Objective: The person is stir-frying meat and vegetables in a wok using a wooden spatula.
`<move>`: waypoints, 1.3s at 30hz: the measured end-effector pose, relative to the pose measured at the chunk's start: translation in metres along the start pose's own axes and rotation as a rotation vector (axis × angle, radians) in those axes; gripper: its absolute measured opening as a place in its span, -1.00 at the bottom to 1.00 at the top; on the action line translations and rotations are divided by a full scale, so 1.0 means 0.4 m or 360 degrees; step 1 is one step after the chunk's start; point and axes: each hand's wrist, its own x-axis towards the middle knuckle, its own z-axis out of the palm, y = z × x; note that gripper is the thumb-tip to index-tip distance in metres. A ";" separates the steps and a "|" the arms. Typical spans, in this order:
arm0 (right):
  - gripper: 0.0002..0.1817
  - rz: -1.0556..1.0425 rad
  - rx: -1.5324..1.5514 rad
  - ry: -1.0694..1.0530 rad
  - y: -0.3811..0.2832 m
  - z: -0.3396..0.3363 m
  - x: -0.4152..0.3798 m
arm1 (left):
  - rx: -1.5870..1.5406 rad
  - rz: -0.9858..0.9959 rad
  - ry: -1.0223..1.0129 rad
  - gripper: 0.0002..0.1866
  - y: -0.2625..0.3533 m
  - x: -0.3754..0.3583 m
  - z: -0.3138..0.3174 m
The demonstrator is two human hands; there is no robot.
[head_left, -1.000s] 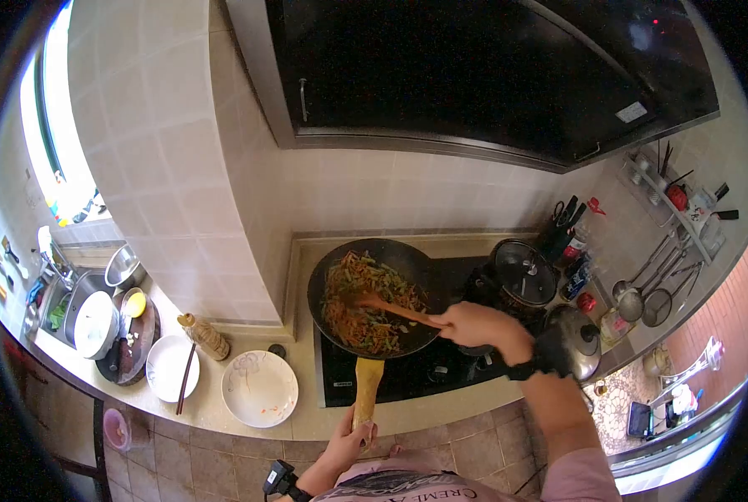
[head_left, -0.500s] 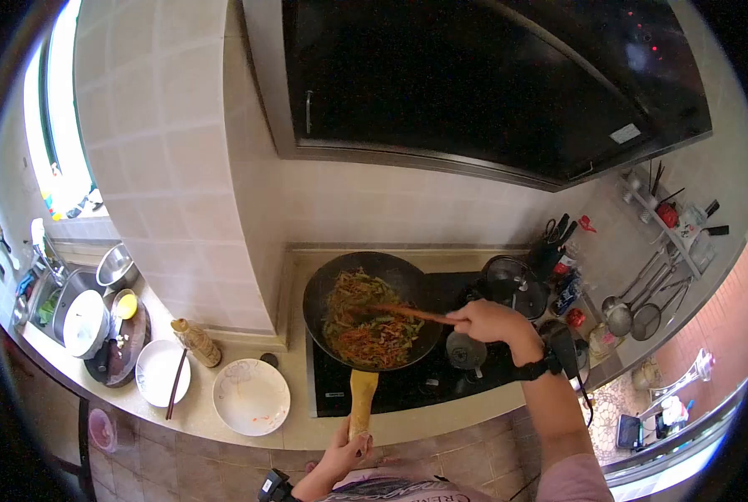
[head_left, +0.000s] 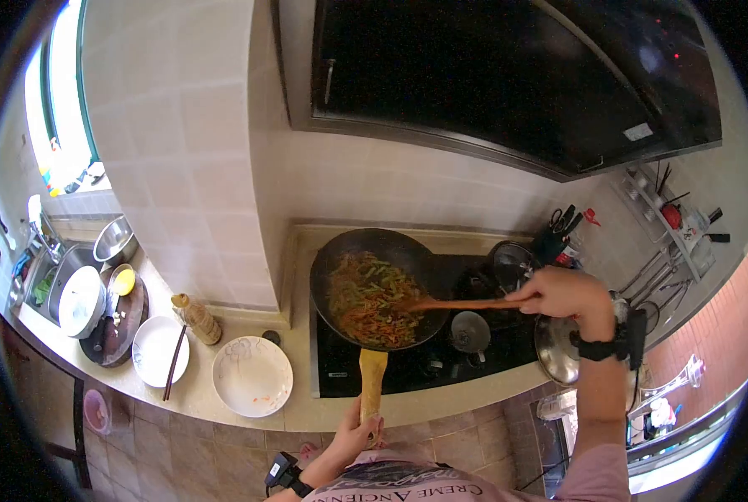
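Observation:
My left hand (head_left: 359, 433) is wrapped round the yellowish handle (head_left: 373, 376) of a dark wok (head_left: 424, 251). Shredded orange and green vegetables (head_left: 372, 297) lie in the wok, which sits over the left side of the black cooktop (head_left: 344, 375). My right hand (head_left: 563, 293) grips a wooden spatula (head_left: 474, 304) near its end. The spatula reaches leftward over the wok's rim, its tip among the vegetables at the right side of the wok.
Left of the wok stand a patterned plate (head_left: 252, 393) with orange scraps, a bottle (head_left: 196, 320), a white bowl (head_left: 158, 356) with chopsticks (head_left: 174, 363) across it, and a round cutting board (head_left: 123, 330). A small glass-like pot (head_left: 470, 333) and a metal lid (head_left: 556, 351) are to the right.
My right hand has moved right and a little up, drawing the spatula's tip from the wok's left side to its right. The view has shifted slightly; my left hand keeps hold of the handle.

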 end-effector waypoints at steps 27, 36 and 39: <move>-0.66 -0.0037 0.0210 0.0340 -0.012 0.081 0.121 | -0.0075 -0.0089 -0.0043 -0.51 0.028 -0.014 0.016; -0.65 0.0033 0.0025 0.0026 -0.013 0.008 0.072 | -0.0044 -0.0119 0.0004 -0.49 0.046 -0.027 0.016; -0.66 0.0046 -0.0281 0.0140 0.019 -0.063 0.031 | -0.0089 -0.0123 0.0029 -0.50 0.040 -0.024 0.013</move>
